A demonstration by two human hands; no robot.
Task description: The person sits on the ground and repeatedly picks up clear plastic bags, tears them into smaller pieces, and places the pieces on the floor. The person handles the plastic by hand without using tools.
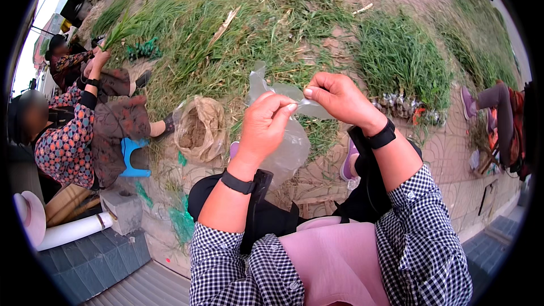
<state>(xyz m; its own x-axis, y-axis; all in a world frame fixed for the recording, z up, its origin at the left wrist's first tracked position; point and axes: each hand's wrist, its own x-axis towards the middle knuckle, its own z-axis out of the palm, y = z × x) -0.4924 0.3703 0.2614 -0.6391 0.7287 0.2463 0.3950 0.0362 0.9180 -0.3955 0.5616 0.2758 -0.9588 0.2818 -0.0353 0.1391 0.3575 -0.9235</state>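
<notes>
Between my hands hangs a clear plastic bag (293,144), pinched at its edge on both sides. Thumb and forefinger of my left hand (265,123) grip it near the middle of the view. My right hand (342,97) pinches the same film a short way to the right, its thumb against the curled forefinger. Part of the film stands up behind the fingers, and the rest droops above the paving. Whether anything lies inside the bag is hard to tell. Beyond it spreads a broad heap of cut green grass (204,51).
To the left stands an open plastic sack of brown soil (191,131). A person (68,136) sits beside a blue plastic stool (131,157), and another person holds up green stems (119,32). Bundled green plants (399,55) with bagged roots stand at right, near another person's leg (501,106).
</notes>
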